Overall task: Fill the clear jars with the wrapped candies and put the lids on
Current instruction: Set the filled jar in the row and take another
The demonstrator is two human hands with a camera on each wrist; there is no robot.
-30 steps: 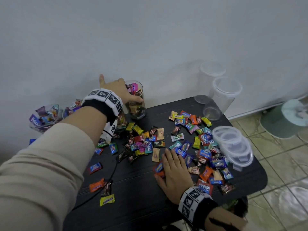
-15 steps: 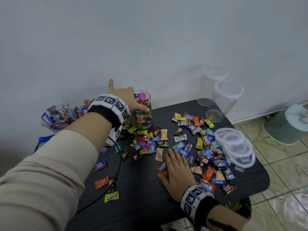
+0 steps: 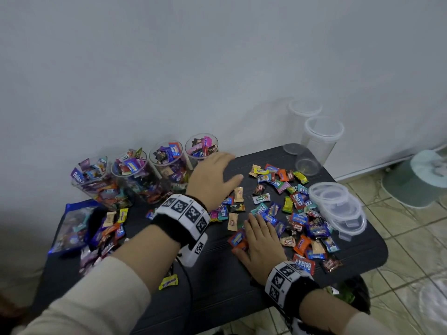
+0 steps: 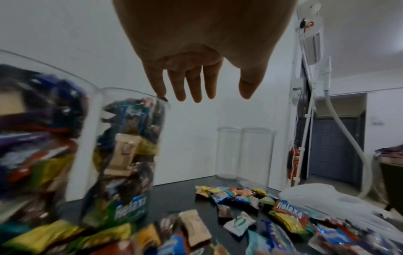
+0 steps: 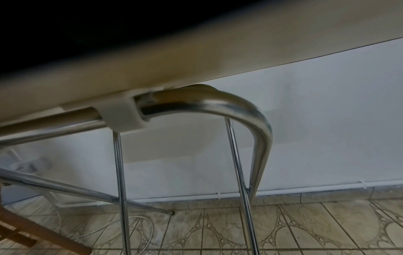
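Along the table's (image 3: 217, 281) back edge, four filled jars (image 3: 202, 151).
Left hand (image 3: 212, 175) spread, holding nothing; right hand (image 3: 260, 240) flat on candies (image 3: 297, 201), fingers straight.

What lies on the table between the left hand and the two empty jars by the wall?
In the head view, between the left hand and the empty jars lies mostly bare black table, with a few wrapped candies nearer the front.
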